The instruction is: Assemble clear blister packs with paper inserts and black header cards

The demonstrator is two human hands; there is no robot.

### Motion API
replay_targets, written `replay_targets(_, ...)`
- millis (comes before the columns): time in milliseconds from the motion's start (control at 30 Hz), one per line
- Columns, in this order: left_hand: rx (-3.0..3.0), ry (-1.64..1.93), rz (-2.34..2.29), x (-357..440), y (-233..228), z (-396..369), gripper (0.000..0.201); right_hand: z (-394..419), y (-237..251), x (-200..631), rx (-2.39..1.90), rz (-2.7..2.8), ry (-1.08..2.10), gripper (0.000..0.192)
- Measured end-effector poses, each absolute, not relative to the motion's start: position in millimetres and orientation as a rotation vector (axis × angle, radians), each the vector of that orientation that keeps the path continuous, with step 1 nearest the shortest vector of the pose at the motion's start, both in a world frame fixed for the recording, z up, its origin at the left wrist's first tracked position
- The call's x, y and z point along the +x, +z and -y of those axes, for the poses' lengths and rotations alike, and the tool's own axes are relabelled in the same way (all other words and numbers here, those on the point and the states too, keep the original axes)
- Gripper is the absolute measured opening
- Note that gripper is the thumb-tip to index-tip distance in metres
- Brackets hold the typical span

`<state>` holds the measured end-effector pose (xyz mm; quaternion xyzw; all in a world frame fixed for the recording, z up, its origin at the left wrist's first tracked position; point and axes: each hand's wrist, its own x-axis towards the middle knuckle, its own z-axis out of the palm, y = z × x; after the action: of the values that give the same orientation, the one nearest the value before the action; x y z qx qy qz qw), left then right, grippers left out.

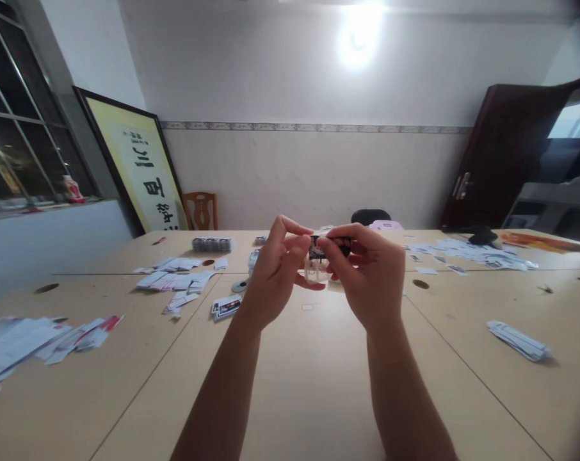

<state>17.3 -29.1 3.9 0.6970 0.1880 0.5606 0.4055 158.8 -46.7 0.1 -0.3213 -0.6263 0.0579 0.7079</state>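
Observation:
Both hands meet in front of me, raised above the table. Thumb and fingers of my left hand (279, 272) close around a small clear plastic case (316, 272), whose lower part shows between the hands. My right hand (374, 272) pinches a dark card with a colourful print (342, 246), which lies against the top of the case. The left fingertips also touch the dark card's near end. Fingers cover much of both things, so I cannot tell how far the card is inside the case.
Printed cards (226, 307) and a roll of tape (239, 286) lie left of my hands. A row of clear cases (213, 244) stands farther back. Paper slips (175, 280) spread over the left, more papers (472, 253) at the right. A strip stack (519, 340) lies right.

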Motion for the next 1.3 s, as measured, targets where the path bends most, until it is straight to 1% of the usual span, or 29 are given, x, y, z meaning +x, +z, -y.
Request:
replay_targets(167,1.798,1.37,-0.427,15,5,29,0.029,48,1,159,-0.706,1.381,0.12,0.007)
replay_targets(400,1.789,1.325,-0.433,13,7,30,0.028,50,2,159,-0.688,1.373,0.135,0.006)
replay_targets(567,1.746,1.298,-0.385,13,9,30,0.032,56,3,161,-0.67,1.401,0.113,0.005)
replay_targets(1100,1.727,1.315,-0.365,17,6,28,0.026,53,1,160,-0.687,1.378,0.065,0.006)
replay_targets(1300,1.747,1.395,-0.387,19,5,28,0.024,54,2,158,-0.684,1.395,0.011,0.007)
